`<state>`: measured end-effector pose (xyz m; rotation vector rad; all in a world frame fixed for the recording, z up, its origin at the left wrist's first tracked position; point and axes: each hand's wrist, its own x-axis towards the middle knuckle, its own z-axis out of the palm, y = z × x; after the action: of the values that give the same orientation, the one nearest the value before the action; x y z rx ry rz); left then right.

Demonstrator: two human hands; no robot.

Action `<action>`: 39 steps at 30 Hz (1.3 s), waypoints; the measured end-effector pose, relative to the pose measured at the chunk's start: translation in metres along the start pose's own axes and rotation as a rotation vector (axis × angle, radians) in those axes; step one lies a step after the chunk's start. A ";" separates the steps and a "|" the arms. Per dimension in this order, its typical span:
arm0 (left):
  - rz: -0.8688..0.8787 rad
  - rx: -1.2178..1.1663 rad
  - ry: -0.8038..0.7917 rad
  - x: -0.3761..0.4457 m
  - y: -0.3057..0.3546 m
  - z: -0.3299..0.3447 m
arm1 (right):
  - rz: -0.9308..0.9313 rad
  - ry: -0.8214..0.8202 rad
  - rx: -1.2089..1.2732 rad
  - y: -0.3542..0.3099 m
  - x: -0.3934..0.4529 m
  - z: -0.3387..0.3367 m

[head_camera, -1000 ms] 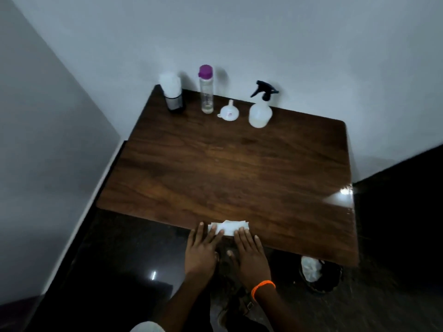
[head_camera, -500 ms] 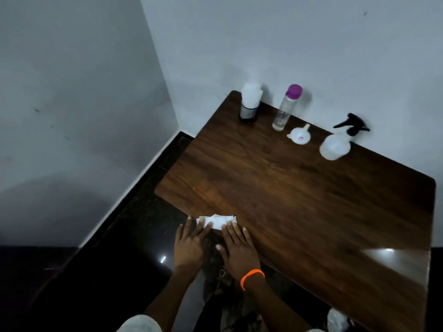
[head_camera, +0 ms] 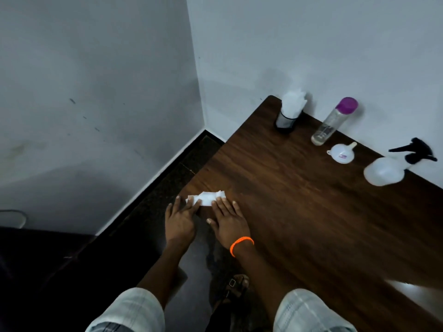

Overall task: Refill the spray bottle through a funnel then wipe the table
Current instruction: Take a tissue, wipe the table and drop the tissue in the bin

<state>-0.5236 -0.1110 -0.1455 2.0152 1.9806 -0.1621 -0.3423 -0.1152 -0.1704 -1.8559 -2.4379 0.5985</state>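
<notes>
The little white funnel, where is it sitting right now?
In the head view the funnel sits upside down near the table's far edge by the wall, between the purple-capped bottle and the spray bottle.

Left hand (head_camera: 180,220) and right hand (head_camera: 229,224) lie flat, fingers straight.

A single wide-angle head view looks steeply down and forward from above the person's own forearms, standing at the near left corner of the wooden table (head_camera: 299,212). The left hand (head_camera: 179,221) and right hand (head_camera: 230,224) sit close, low in the centre. Beyond and right of them the tabletop runs diagonally toward the wall corner (head_camera: 199,92).
</notes>
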 end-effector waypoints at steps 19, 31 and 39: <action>0.359 -0.202 -0.110 0.005 0.122 0.007 | 0.359 0.295 0.206 0.113 -0.026 -0.048; -0.200 -0.849 -0.052 0.014 0.155 -0.010 | 0.365 0.130 0.291 0.094 0.019 -0.064; -0.302 -0.842 -0.142 0.031 0.171 -0.020 | 0.446 0.078 0.563 0.080 0.014 -0.052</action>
<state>-0.3555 -0.0749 -0.1116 1.1416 1.8100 0.3916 -0.2600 -0.0695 -0.1498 -2.0882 -1.5634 1.0679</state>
